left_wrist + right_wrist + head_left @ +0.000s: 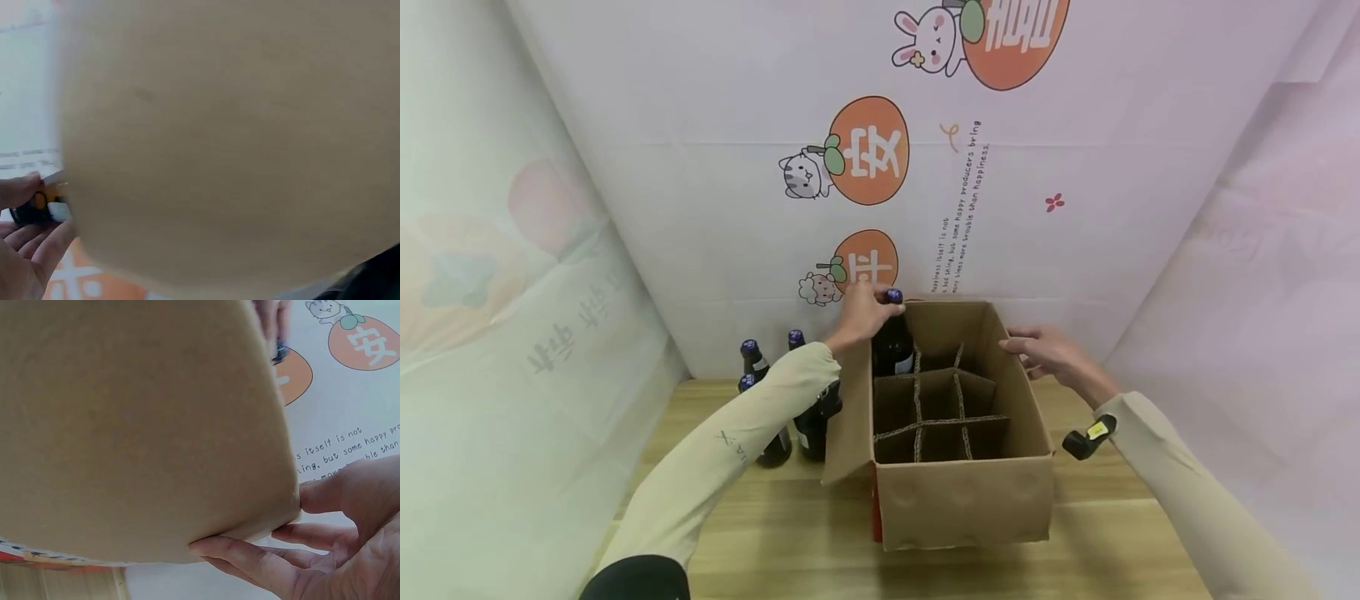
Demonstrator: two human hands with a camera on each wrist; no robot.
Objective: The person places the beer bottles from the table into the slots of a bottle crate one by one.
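While a pale printed wall covering rises behind the box and to both sides of it, its orange fruits, cartoon animals and line of English text catch my eye first. Under the box spreads a wood-grain table. The cardboard box itself has its top open and its short end towards the person, and from its left edge a cardboard flap slants outwards. Two cream sleeves reach forward, the left sleeve crossing to the box's left side, the right sleeve coming in along its right. Inside the box, cardboard dividers cross to make compartments.

At the box's far left corner, the left hand grasps a dark glass bottle by the neck, thumb on one side and fingers on the other; that bottle stands in the far left compartment, a pale label showing low on its body. Over at the box's far right corner, the right hand grips the cardboard, thumb and fingers bracketing the corner. To the left of the box, more dark bottles stand close together on the table, partly hidden by the sleeve and flap. Just right of the box, a small black device with a yellow sticker sits at the right wrist. Smallest of all, a blue cap tops the gripped bottle, above the box's left edge
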